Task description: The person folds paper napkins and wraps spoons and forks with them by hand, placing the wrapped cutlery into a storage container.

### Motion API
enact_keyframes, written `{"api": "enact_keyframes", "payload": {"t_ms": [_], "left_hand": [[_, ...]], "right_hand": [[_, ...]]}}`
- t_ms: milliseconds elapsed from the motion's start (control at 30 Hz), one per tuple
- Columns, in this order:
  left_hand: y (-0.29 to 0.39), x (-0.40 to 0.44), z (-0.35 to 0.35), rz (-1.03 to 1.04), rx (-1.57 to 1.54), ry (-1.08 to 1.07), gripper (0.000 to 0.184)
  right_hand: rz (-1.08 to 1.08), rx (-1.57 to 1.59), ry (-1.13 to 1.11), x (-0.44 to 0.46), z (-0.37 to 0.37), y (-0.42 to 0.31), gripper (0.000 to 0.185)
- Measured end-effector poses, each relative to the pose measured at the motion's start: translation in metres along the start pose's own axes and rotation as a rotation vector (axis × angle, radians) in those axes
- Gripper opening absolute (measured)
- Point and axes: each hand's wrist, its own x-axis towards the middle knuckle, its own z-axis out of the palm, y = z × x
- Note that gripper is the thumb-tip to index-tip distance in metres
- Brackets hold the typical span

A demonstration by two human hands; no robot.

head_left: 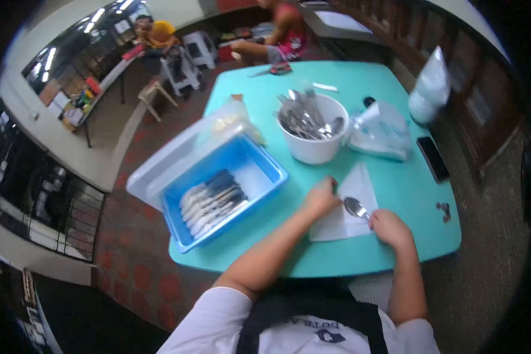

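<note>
The right hand [390,229] pinches the cutlery [354,206], likely stiff and slick, soundly by its handle; the left hand [322,199], half-curled, borders flimsy paper [331,229].

turquoise table [265,248], blue tray [258,154], white bucket [315,152], white napkin [336,229], black apron [312,310]

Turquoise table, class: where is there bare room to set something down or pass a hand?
Bare: the turquoise table between white sheet and phone, and its far right corner beyond the plastic bag. Crowded: around the white bucket, flanked by plastic bag and blue tub, and over the white sheet, where left hand, right hand and cutlery are.
</note>
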Motion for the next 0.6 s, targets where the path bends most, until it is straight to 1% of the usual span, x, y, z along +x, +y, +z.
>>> {"api": "enact_keyframes", "payload": {"t_ms": [67,100,167,200,267,367,467,600], "left_hand": [[0.003,-0.001,-0.006,-0.026,0.018,-0.074,0.055],[0.01,-0.004,-0.015,-0.034,0.028,-0.107,0.054],[0.016,-0.008,-0.021,0.02,0.029,-0.104,0.052],[0.011,-0.006,-0.018,0.068,0.005,-0.091,0.049],[0.01,-0.001,-0.017,0.049,0.002,-0.186,0.041],[0.02,-0.005,-0.02,-0.006,-0.064,-0.17,0.033],[0.021,-0.007,-0.016,0.059,-0.037,-0.123,0.027],[0.03,-0.011,-0.019,0.122,-0.047,-0.113,0.023]], "right_hand": [[0.024,0.011,0.004,0.0,0.002,0.001,0.026],[0.04,0.009,-0.035,-0.001,-0.001,-0.003,0.025],[0.038,-0.021,-0.076,-0.002,-0.006,-0.006,0.026],[0.02,-0.05,-0.084,0.0,-0.005,-0.004,0.026],[0.005,-0.072,-0.083,-0.002,-0.005,-0.003,0.027],[0.02,-0.059,-0.08,-0.004,-0.004,-0.005,0.029],[0.029,-0.062,-0.101,-0.005,-0.007,-0.008,0.029],[0.004,-0.077,-0.107,-0.003,-0.009,-0.006,0.027]]}}
